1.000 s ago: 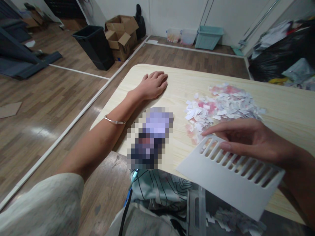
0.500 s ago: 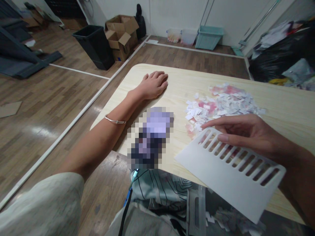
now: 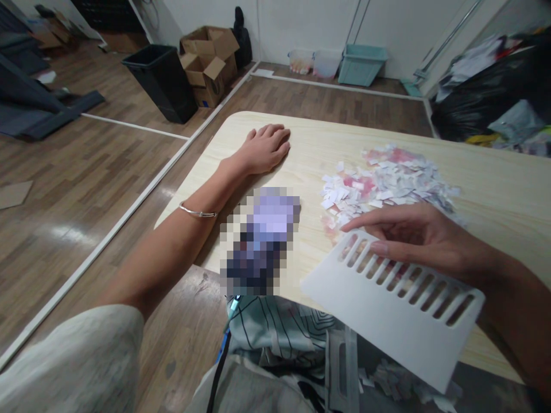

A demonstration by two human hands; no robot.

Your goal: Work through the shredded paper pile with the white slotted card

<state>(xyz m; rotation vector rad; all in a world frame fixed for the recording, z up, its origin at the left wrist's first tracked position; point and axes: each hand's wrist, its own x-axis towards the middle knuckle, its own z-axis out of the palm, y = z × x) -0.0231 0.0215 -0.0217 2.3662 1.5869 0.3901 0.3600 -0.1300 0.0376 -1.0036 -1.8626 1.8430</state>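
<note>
My left hand (image 3: 266,150) lies flat on the pale wooden table (image 3: 495,195), palm down with its fingers loosely extended. Between thumb and fingers, my right hand (image 3: 424,238) grips a white plastic scraper (image 3: 387,321) by its slotted edge. The scraper tilts over the table's near edge, its broad plain side facing down toward me. Just beyond the right hand spreads a heap of small white paper pieces (image 3: 400,180) with pinkish bits mixed in. A pixelated phone-like object (image 3: 275,215) rests between my two arms.
Below the table edge, a clear plastic container (image 3: 350,367) and more paper scraps (image 3: 394,378) show near my lap. Across the floor stand a black bin (image 3: 161,83), cardboard boxes (image 3: 209,63) and a teal tub (image 3: 362,64). Black bags (image 3: 469,109) pile up at the right.
The scraper and my right hand have shifted slightly left. My left hand keeps its place on the table, and the whole view has moved a little.
</note>
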